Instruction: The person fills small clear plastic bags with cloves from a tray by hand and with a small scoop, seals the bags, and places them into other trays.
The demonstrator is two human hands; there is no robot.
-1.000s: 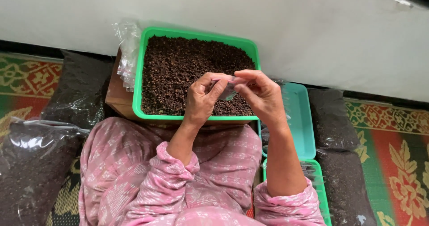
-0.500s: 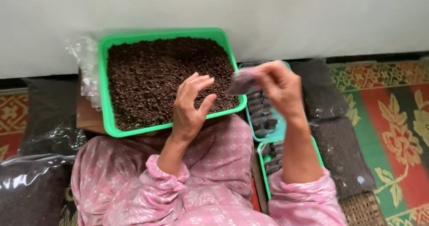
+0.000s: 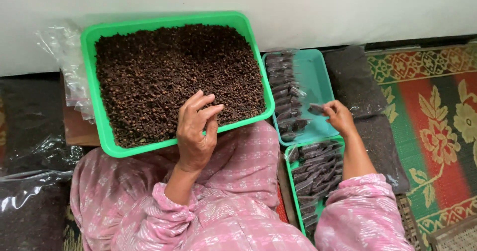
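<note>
- My right hand point(image 3: 339, 117) was out over the teal tray point(image 3: 318, 89) at my right side, fingers pinched shut on a small filled packet point(image 3: 315, 109) of dark spice, held just above the tray's bare floor.
- That packet sat at the tips of my thumb and forefinger, close beside the row of finished packets point(image 3: 284, 94) lined up along the teal tray's left side.
- My left hand point(image 3: 195, 132) hovered over the near edge of the big green tray point(image 3: 99, 117), fingers loosely curled and partly spread, holding nothing that I could see.
- The green tray was heaped with dark brown cloves point(image 3: 174, 77) and rested tilted across my lap, its far rim near the white wall point(image 3: 348, 7).
- A second green tray point(image 3: 289, 167) lay below the teal one, by my right knee, packed with more filled packets point(image 3: 315, 169).
- A sheaf of empty clear bags point(image 3: 64, 67) stuck out past the left side of the big tray.
- Large clear sacks of the dark spice lay on the patterned mat point(image 3: 442, 112): two on my right point(image 3: 355, 82), and others on my left point(image 3: 30, 206).
- My pink patterned sleeves point(image 3: 357, 216) covered both arms to the wrist.
</note>
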